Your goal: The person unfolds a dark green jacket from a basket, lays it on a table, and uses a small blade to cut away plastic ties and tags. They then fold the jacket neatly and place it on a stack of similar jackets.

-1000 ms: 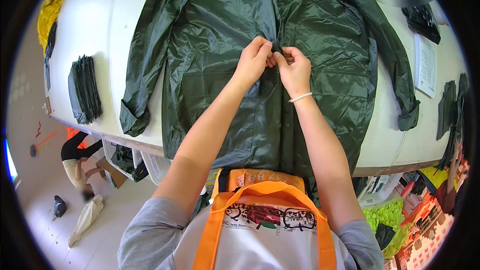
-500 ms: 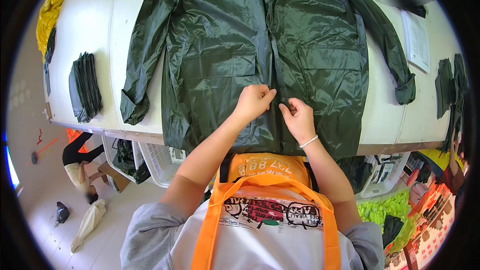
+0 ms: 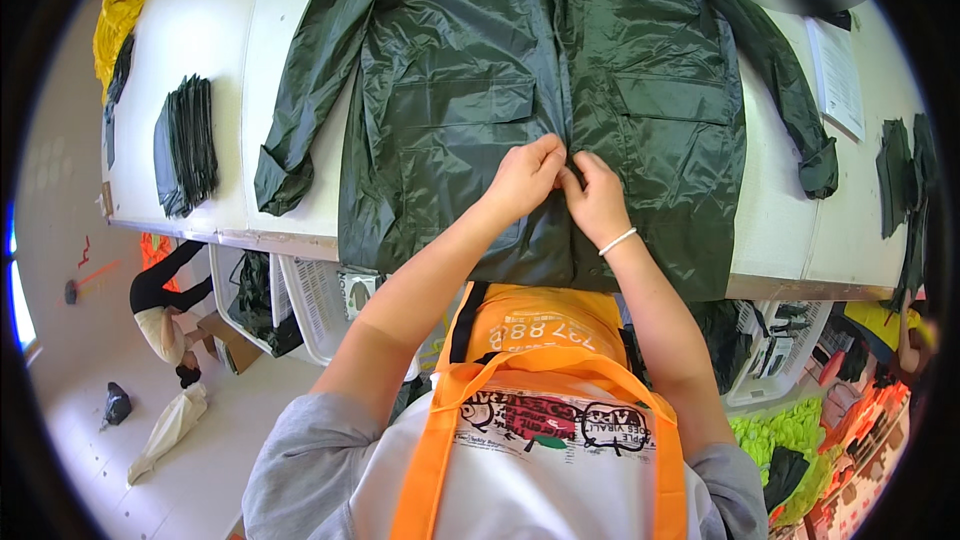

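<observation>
A dark green rain jacket (image 3: 460, 170) lies spread front up on the white table, its sleeves out to both sides and its hem along the near edge. At the front opening, below the level of the pocket flaps, my left hand (image 3: 529, 175) pinches the jacket's placket. My right hand (image 3: 597, 198), with a white bead bracelet at the wrist, closes on the same strip from the other side. The fingertips of both hands nearly meet. Whatever fastener lies between them is hidden by the fingers.
Folded dark pieces (image 3: 186, 145) are stacked on the table (image 3: 270, 50) at left, near yellow fabric (image 3: 130, 5). Printed sheets (image 3: 836, 75) and dark strips (image 3: 894, 175) lie at right. White baskets (image 3: 312, 315) stand below the edge. Another person (image 3: 165, 315) bends at far left.
My two hands have come together at the placket and sit slightly farther up the jacket. Before, they were apart, with a small round fastener showing near the right hand.
</observation>
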Available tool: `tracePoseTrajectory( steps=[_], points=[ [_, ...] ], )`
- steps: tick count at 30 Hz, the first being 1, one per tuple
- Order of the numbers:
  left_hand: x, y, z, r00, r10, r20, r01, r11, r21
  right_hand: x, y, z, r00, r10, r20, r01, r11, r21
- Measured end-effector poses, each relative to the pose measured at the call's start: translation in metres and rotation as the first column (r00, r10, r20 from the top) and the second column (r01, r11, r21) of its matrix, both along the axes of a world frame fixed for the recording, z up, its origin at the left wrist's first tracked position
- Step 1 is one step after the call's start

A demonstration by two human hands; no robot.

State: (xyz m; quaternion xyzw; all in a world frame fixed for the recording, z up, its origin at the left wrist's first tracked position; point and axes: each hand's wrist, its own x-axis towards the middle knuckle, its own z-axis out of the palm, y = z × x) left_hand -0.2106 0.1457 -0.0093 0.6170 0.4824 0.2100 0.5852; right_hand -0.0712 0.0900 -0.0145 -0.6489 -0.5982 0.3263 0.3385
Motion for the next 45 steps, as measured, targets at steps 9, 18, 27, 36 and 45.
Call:
tracePoseTrajectory(
  steps=[9, 18, 27, 36, 45],
  points=[
    [-0.115, -0.076, -0.025, 0.647, 0.381, -0.660, 0.115, 0.808, 0.579, 0.026, -0.025, -0.001, 0.983, -0.030, 0.181, 0.004, 0.990, 0.143],
    [-0.143, -0.034, -0.059, 0.541, 0.454, -0.708, 0.172, 0.764, 0.622, 0.088, -0.036, -0.045, 0.670, -0.110, 0.735, 0.145, 0.989, 0.015],
    [-0.034, -0.019, 0.001, 0.831, 0.093, -0.549, 0.143, 0.917, 0.371, 0.057, -0.021, -0.018, 0.962, -0.023, 0.271, -0.019, 0.989, 0.148],
    [0.012, -0.033, -0.024, 0.996, -0.062, -0.072, 0.041, 0.963, -0.266, 0.005, -0.059, -0.016, 0.958, -0.247, -0.148, 0.246, 0.969, -0.030],
    [0.036, -0.027, 0.001, 0.893, -0.091, -0.441, 0.200, 0.958, 0.208, 0.027, -0.042, -0.009, 0.996, -0.085, -0.022, 0.086, 0.996, 0.008]
  ],
)
